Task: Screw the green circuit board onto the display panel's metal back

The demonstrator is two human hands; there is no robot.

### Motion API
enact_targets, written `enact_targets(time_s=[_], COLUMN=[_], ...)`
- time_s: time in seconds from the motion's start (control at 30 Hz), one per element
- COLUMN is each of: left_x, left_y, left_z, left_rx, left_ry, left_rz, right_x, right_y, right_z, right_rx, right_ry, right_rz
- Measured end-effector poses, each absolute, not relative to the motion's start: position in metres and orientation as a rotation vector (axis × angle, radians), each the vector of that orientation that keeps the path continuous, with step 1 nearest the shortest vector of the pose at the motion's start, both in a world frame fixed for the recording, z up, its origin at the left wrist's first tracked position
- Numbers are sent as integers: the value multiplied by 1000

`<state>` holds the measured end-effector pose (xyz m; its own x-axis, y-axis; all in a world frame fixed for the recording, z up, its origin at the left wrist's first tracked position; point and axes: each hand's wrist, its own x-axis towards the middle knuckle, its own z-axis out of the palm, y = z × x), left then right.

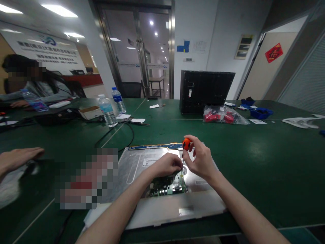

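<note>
Right hand (200,159): thumb and fingers closed on the orange handle of a screwdriver (186,144), shaft pointing down toward the green circuit board (167,189). Left hand (166,165): fingers curled narrow beside the shaft's lower end; cannot tell whether they grip anything. Circuit board lies on a silver metal panel (124,166), flat on the green table (256,169). Water bottle (108,112) stands beyond the panel, toward the left.

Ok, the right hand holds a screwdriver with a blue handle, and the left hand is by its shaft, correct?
Not quite: the head view shows an orange and black handle, not blue. The right hand holds the screwdriver, with the left hand by its shaft.
</note>
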<state>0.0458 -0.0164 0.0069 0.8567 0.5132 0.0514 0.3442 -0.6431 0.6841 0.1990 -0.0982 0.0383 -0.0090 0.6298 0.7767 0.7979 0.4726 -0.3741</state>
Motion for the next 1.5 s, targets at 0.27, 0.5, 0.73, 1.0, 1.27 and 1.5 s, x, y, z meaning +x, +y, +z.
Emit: enact_targets(time_s=[0.27,0.5,0.73,1.0,1.27,1.5], left_x=[45,46,45,46,45,45], left_y=[-18,-16,-18,-18,-17,-18], left_z=[9,4,10,10,8,11], left_rx=[2320,2325,2332,2334,2320,2325], left_ry=[611,635,631,625,611,613], left_rz=[307,287,293,280,310,300], right_x=[191,186,193,197,188,191], right_y=[-93,-96,-92,-94,-88,-86], right_z=[63,66,48,51,37,41], right_rx=[-1515,-1514,-1292,-1192,-1110,-1121], right_ry=[-1841,-1832,-1596,-1581,-1454,-1432], right_rz=[-436,-320,157,273,459,286])
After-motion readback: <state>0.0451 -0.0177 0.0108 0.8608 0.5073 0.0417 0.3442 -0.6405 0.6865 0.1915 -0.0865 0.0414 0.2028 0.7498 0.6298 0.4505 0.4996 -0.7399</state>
